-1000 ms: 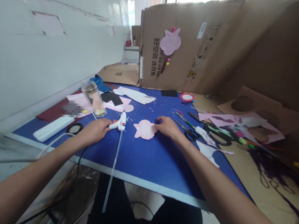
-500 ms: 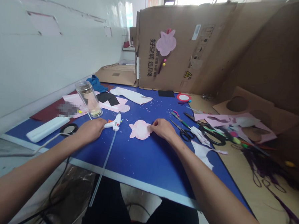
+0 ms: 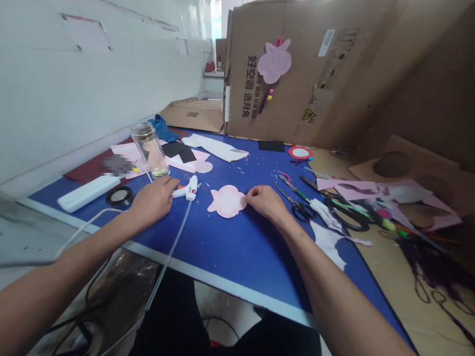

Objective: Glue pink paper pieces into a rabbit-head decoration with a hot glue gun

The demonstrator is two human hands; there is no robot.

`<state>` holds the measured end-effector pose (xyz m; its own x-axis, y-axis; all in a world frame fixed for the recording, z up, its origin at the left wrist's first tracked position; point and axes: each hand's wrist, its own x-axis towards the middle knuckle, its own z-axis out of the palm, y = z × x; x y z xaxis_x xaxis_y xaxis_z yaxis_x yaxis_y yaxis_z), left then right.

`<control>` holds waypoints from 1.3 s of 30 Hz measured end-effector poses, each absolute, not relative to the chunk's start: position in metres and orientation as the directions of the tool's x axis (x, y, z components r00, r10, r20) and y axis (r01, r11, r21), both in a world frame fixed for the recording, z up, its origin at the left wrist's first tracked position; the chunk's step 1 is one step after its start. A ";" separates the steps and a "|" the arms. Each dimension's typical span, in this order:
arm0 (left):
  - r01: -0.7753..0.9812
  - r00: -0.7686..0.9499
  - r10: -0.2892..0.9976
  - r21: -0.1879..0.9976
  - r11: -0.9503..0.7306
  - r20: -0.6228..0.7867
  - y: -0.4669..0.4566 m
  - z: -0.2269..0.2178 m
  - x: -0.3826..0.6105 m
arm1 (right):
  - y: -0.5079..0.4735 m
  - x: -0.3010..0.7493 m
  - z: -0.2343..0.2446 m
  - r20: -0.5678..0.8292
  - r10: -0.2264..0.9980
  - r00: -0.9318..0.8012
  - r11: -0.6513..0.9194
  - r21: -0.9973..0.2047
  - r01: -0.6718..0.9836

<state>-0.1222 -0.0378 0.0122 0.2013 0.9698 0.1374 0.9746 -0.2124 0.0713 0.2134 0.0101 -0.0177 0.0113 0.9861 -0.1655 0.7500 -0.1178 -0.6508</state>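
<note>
My left hand (image 3: 154,197) is closed around the handle end of a white hot glue gun (image 3: 190,189), which rests near the middle of the blue tabletop. A long clear glue stick (image 3: 177,236) trails from it past the table's front edge. With thumb and fingers pinched, my right hand (image 3: 264,200) holds the right edge of a pink scalloped paper cutout (image 3: 227,201). Two pointed tabs stick out on the cutout's left side. It lies flat or nearly flat on the table, just right of the glue gun.
A glass jar (image 3: 151,152), a white case (image 3: 88,192) and a black tape roll (image 3: 119,195) stand left. Scissors (image 3: 301,210) and paper scraps (image 3: 329,244) lie right. Behind stands a cardboard box (image 3: 297,107) bearing a similar pink cutout (image 3: 274,63). Black paper (image 3: 271,146) lies before it.
The view has shifted, so most things sit slightly farther right and higher. Both hands keep their holds, on the glue gun and the pink cutout.
</note>
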 end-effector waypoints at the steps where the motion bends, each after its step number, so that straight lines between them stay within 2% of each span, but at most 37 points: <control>1: 0.971 0.218 0.960 0.058 -0.232 0.177 -0.040 0.013 -0.120 | 0.011 0.214 -0.020 -0.155 0.988 0.007 -0.110 -0.667 0.737; 4: 0.956 0.275 0.919 0.017 -0.291 0.283 -0.045 0.011 -0.111 | 0.013 0.217 -0.025 -0.119 0.993 0.002 -0.087 -0.715 0.694; 8: 0.923 0.319 0.873 0.087 -0.374 0.370 -0.047 0.004 -0.094 | 0.016 0.221 -0.030 -0.053 0.998 0.024 -0.056 -0.780 0.623; 11: 0.884 0.283 0.874 0.246 -0.397 0.395 -0.048 0.002 -0.075 | 0.020 0.226 -0.033 -0.005 0.998 0.059 -0.037 -0.833 0.553; 13: 0.819 0.207 0.903 0.438 -0.370 0.376 -0.048 0.002 -0.059 | 0.024 0.229 -0.036 0.016 0.996 0.092 -0.032 -0.869 0.493; 15: 0.694 0.078 0.964 0.681 -0.234 0.252 -0.049 0.003 -0.042 | 0.028 0.232 -0.039 0.029 0.991 0.133 -0.030 -0.906 0.422; 17: 0.457 -0.031 0.999 0.889 -0.025 0.044 -0.050 0.004 -0.026 | 0.032 0.235 -0.041 0.038 0.983 0.182 -0.027 -0.940 0.341; 19: 0.176 -0.046 0.983 0.967 0.183 -0.178 -0.050 0.005 -0.010 | 0.034 0.236 -0.041 0.043 0.973 0.229 -0.016 -0.968 0.251; 21: -0.079 -0.009 0.931 0.928 0.363 -0.365 -0.049 0.004 0.003 | 0.035 0.236 -0.039 0.051 0.963 0.264 0.008 -0.987 0.163; 23: -0.245 0.077 0.861 0.828 0.504 -0.502 -0.045 0.002 0.016 | 0.034 0.236 -0.037 0.067 0.957 0.283 0.045 -0.995 0.085; 25: -0.322 0.143 0.801 0.737 0.593 -0.582 -0.036 -0.001 0.030 | 0.033 0.235 -0.035 0.091 0.953 0.291 0.088 -0.996 0.022; 27: -0.379 0.143 0.778 0.693 0.614 -0.611 -0.024 -0.004 0.044 | 0.031 0.235 -0.033 0.118 0.950 0.289 0.131 -0.991 -0.026; 29: -0.462 0.123 0.800 0.680 0.570 -0.587 -0.009 -0.007 0.058 | 0.030 0.234 -0.032 0.144 0.948 0.285 0.168 -0.984 -0.061; 33: -0.532 0.051 0.875 0.728 0.431 -0.481 0.024 -0.007 0.080 | 0.032 0.235 -0.032 0.164 0.945 0.283 0.202 -0.973 -0.111; 39: -0.472 -0.052 0.969 0.861 0.191 -0.243 0.064 -0.003 0.097 | 0.044 0.251 -0.031 0.106 0.940 0.323 0.181 -0.960 -0.212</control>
